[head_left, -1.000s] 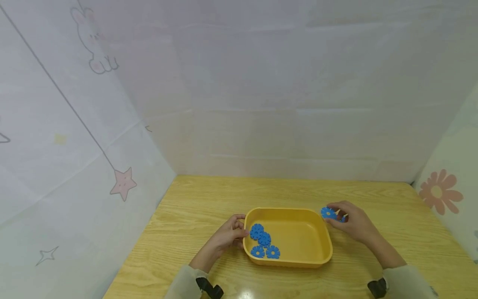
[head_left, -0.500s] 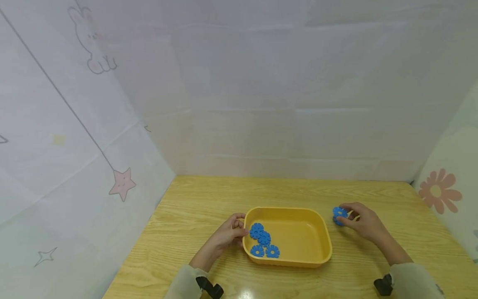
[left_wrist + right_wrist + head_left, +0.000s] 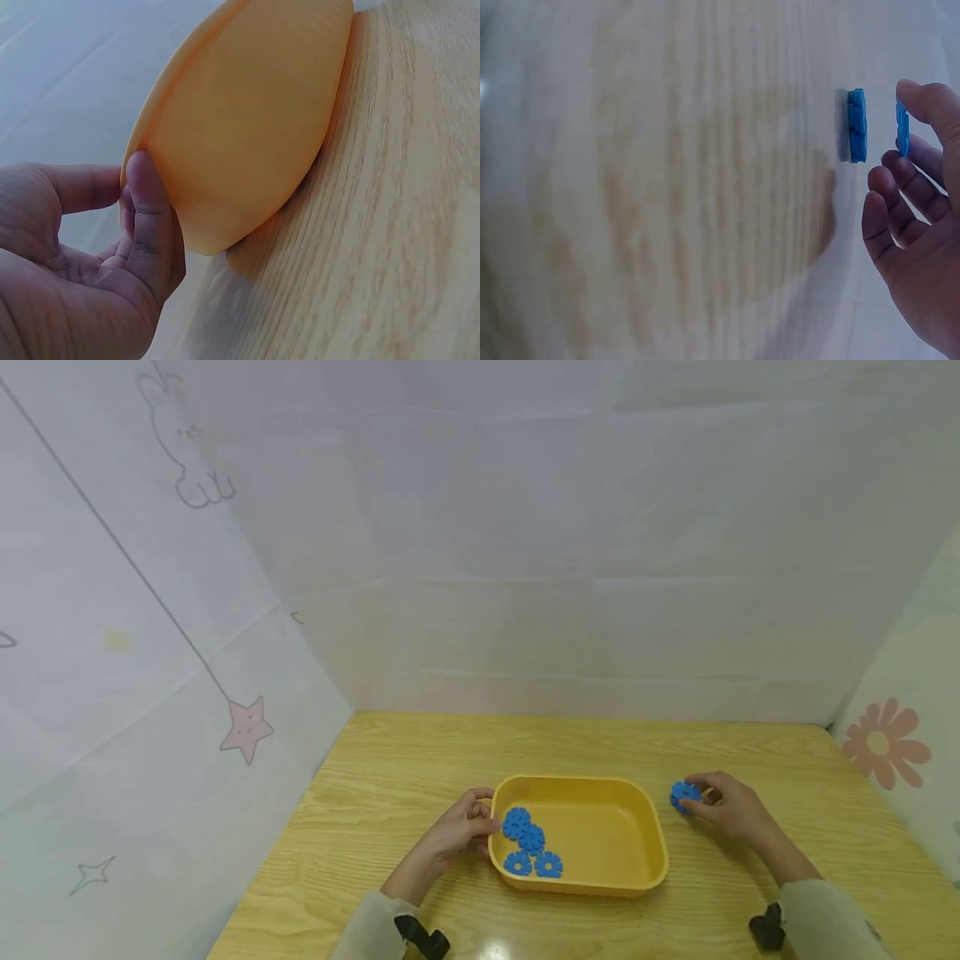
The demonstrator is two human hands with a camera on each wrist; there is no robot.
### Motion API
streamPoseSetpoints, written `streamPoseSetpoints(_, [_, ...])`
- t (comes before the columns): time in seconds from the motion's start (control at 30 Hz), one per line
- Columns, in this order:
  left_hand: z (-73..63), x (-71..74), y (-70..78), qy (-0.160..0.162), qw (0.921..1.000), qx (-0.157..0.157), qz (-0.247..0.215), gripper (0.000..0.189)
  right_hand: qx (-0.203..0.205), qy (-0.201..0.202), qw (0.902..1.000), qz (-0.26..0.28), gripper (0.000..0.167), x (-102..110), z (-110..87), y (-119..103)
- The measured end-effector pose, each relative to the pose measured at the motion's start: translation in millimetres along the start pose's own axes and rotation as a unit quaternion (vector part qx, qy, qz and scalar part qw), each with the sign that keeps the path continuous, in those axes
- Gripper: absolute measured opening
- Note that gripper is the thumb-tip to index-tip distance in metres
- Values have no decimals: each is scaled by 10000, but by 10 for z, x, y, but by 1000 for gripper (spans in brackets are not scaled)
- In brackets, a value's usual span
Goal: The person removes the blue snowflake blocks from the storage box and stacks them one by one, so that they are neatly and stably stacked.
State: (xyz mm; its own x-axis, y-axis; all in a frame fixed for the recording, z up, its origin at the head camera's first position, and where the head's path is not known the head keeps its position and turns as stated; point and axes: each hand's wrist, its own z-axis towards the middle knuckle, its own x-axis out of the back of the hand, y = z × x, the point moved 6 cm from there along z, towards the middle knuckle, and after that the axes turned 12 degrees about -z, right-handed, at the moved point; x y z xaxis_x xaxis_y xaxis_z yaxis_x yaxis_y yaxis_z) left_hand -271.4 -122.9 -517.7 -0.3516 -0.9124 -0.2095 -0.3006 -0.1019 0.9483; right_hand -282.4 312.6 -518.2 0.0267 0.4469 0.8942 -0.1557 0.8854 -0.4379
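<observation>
My left hand (image 3: 457,831) pinches the left rim of a yellow plastic tray (image 3: 585,888), its thumb on one side and fingers on the other. The left wrist view shows this grip on the tray wall (image 3: 240,127) from close by. Several blue flower-shaped snowflake discs (image 3: 532,837) lie at the tray's left end, some overlapping. To the right of the tray, my right hand (image 3: 727,808) pinches a blue snowflake disc (image 3: 902,129) between thumb and fingers. Just below that disc, a small stack of blue discs (image 3: 857,125) sits on the table, mostly hidden in the head view.
The wood-grain table (image 3: 420,743) carries the tray near its front. Pale printed cloth (image 3: 480,610) hangs behind and on both sides, meeting the table's back and side edges. Black straps (image 3: 422,937) sit at both wrists.
My right hand has moved right, from the tray's right rim to over the stack of blue discs, carrying the pinched disc, then sunk slightly. The left hand and tray have stayed put.
</observation>
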Motion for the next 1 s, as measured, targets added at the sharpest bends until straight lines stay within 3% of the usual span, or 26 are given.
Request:
streamPoseSetpoints(0.23, [12,-1,-7,12,10000,12,-62,58,-80,-90,9999,-112,49,-57,-2,88])
streamPoseSetpoints(1.0, [7,9,-21,24,10000,-12,-65,59,-4,-335,9993,-191,52,-108,27,73])
